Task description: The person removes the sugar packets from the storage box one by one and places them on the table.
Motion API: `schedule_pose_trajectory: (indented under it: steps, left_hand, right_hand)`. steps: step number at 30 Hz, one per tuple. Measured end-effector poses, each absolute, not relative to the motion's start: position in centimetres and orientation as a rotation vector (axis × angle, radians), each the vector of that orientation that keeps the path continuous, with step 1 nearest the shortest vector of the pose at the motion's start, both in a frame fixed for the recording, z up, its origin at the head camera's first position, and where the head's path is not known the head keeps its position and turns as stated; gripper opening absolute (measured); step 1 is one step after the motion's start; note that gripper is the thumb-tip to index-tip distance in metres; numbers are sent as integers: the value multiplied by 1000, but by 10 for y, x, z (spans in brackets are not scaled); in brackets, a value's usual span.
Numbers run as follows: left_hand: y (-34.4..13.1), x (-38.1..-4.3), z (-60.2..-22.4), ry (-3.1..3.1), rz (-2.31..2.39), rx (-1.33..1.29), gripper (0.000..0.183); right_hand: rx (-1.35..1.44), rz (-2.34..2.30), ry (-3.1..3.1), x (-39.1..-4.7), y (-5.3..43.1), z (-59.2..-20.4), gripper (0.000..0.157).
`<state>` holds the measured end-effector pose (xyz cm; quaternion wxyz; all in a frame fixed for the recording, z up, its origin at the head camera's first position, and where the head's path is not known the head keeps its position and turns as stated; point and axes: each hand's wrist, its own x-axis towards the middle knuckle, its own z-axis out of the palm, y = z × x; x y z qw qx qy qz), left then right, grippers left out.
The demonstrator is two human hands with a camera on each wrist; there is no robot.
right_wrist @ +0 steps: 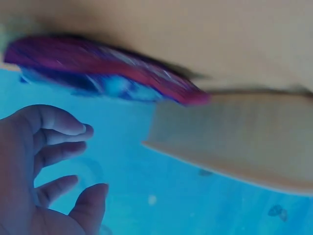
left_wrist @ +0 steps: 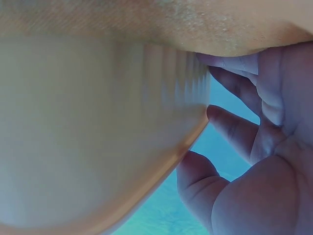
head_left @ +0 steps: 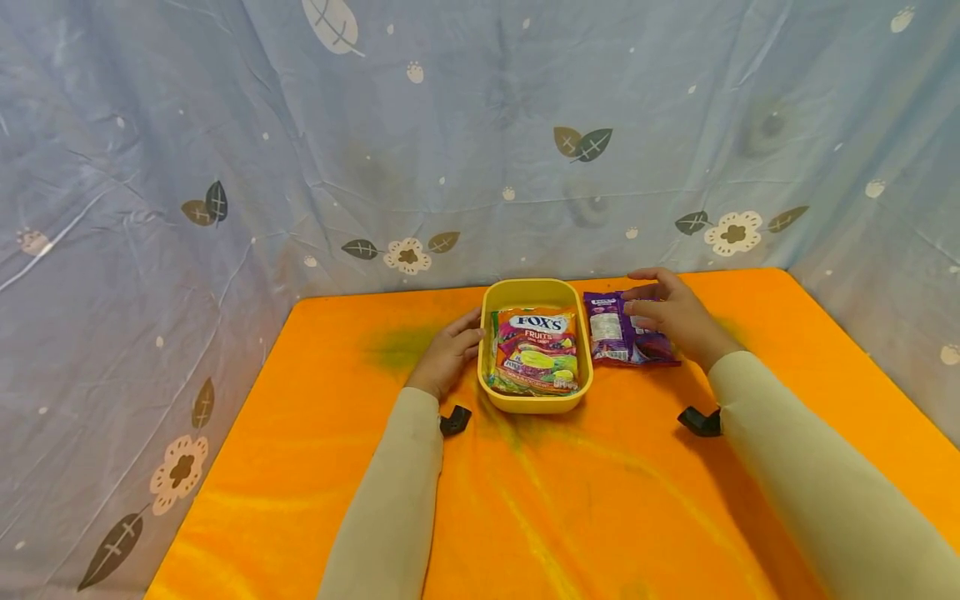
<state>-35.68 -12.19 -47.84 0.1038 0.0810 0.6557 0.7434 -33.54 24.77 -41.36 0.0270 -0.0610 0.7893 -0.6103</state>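
Note:
A yellow plastic bin stands on the table with an orange candy packet marked FOX'S FRUITS lying inside. My left hand is at the bin's left side. Up close in the left wrist view, the left fingertips and thumb meet the ribbed wall and rim without curling round them. To the right of the bin lie purple candy packets. Over their right part hovers my right hand, fingers spread and loosely bent. In the right wrist view a gap separates these fingers from the purple packet.
An orange cloth covers the table. Behind it and on both sides hang grey-blue curtains with leaf and flower prints, close to the table's back edge. Black wrist mounts stick out at both sleeves.

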Motion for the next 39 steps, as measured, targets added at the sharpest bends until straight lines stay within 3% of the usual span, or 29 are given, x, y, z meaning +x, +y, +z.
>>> schedule_pose_trajectory:
  steps: [8, 21, 39]
  left_hand:
    - [-121, -356, -477, 1961, 2168, 215, 49]
    - [-120, -356, -477, 1954, 2172, 219, 49]
    - [-122, -352, -473, 1971, 2145, 198, 48]
  right_hand:
    - [-270, -1960, 2289, -331, 217, -399, 54]
    - [-335, -1993, 2159, -323, 185, -393, 66]
    - [-362, -1943, 2063, -305, 161, -386, 56]
